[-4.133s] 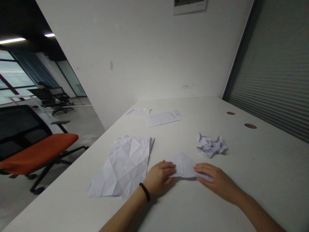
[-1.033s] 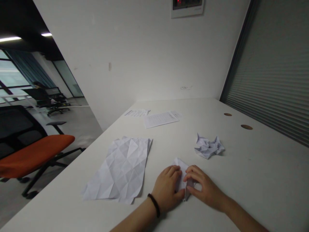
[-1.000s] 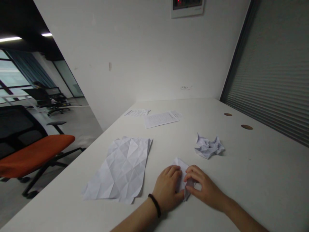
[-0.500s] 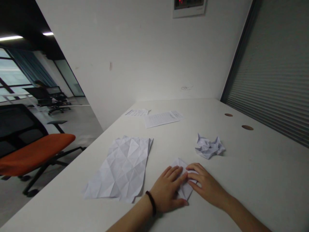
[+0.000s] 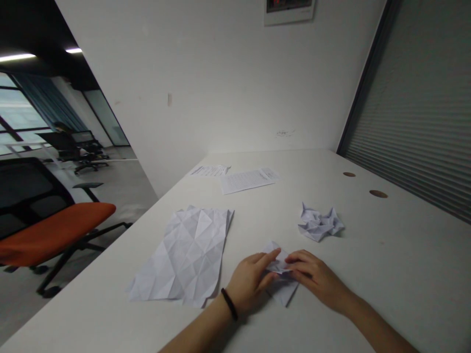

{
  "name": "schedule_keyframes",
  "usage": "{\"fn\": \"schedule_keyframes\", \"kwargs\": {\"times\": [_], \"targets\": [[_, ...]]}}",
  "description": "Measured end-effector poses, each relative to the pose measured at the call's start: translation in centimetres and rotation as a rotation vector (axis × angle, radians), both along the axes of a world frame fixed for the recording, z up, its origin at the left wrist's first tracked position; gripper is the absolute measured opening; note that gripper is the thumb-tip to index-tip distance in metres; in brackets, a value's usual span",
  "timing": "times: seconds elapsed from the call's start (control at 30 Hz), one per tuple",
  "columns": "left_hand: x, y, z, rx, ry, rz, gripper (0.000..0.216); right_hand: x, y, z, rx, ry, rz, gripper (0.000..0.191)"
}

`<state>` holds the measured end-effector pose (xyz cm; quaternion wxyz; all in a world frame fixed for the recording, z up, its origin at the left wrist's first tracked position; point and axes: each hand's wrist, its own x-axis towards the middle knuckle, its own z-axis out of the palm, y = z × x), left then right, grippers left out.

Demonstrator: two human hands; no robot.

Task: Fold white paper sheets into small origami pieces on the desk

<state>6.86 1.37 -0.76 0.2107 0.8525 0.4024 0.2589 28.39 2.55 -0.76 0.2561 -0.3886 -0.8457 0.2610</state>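
A small piece of folded white paper lies on the table in front of me, with a flap standing partly raised in its middle. My left hand, a dark band at its wrist, rests on the paper's left side. Its index finger and thumb are bent around the flap's left part, gripping it. From the right, my right hand pinches the flap's right edge between closed fingers. The fingers hide parts of the paper.
A large creased sheet lies to the left, and a crumpled folded paper piece sits beyond my right hand. Two printed sheets lie farther back. Two round holes pierce the table at right. An orange chair stands left.
My left hand has gone from lying flat across the paper to a bent-finger grip, drawing back left. A flap of the paper now stands up between both hands.
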Motion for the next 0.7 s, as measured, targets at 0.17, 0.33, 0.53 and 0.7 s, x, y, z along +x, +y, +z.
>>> {"fn": "schedule_keyframes", "kwargs": {"times": [0.17, 0.33, 0.53, 0.7], "targets": [[0.5, 0.0, 0.0, -0.048, -0.085, 0.077, 0.024, -0.3, 0.3, -0.8, 0.009, 0.059, -0.072, 0.019], [0.7, 0.5, -0.5, -0.072, -0.133, 0.193, 0.023, -0.4, 0.6, -2.1, -0.010, 0.068, -0.237, 0.014], [0.5, 1.2, -1.5, -0.033, -0.167, 0.364, 0.028, -0.4, 0.8, -2.3, 0.075, 0.012, -0.241, 0.026], [0.5, 0.9, -1.5, 0.046, -0.031, 0.267, 0.043, -0.5, 0.5, -2.1, 0.113, -0.103, -0.171, 0.031]]}}
